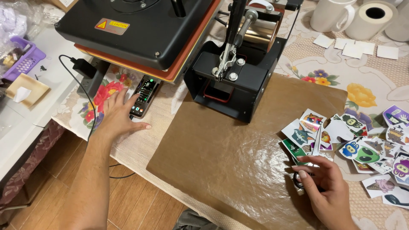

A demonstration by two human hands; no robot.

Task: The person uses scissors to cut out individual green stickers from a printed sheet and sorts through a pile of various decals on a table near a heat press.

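A small cut-out print (303, 184) is pinched in the right hand (327, 191) at lower right, beside the sticker pile (353, 147). The left hand (117, 113), spread open, is laid on the control box (145, 96) at centre left. Nothing is yet loaded on the brown sheet (238, 157) or in the mug press (238, 64).

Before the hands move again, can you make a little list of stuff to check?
1. Left hand on the control box: ok, a finger touches its lit panel.
2. Right hand holding something: ok, its fingers pinch a small dark cutout.
3. Brown sheet lying flat and bare: ok.
4. Picture cutouts within reach: ok, piled beside the right hand.
5. Flat press lifted: ok, its plate hangs above the table.
6. Mug press hot or cold: cannot tell.
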